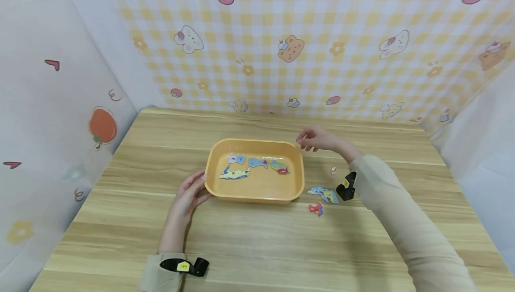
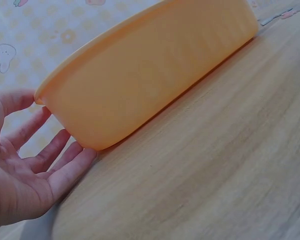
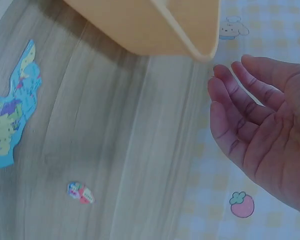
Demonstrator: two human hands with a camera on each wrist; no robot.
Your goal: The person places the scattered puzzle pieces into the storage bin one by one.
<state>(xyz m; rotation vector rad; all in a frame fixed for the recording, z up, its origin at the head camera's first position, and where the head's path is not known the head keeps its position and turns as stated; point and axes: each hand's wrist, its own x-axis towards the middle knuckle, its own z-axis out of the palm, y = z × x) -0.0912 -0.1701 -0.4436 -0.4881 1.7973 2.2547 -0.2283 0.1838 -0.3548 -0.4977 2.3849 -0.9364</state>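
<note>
A yellow plastic basin (image 1: 257,190) sits on the wooden table with several flat, irregular printed puzzle pieces (image 1: 235,173) inside. At its left end my left hand (image 1: 189,193) holds on, thumb at the rim and other fingers against the outer wall in the left wrist view. My right hand (image 1: 318,139) hovers beside the basin's far right corner, fingers loosely bent and nothing in them. Right of the basin lie a blue-and-yellow piece (image 1: 324,194), a red-and-blue piece (image 1: 315,209) and a tiny piece (image 3: 80,192).
Behind the wooden table (image 1: 249,247) hangs a yellow checked cloth (image 1: 257,82) with cartoon prints. White cloth (image 1: 48,117) stands along the left side, and another covers the right. Black straps with small mounts (image 1: 347,186) sit on both sleeves.
</note>
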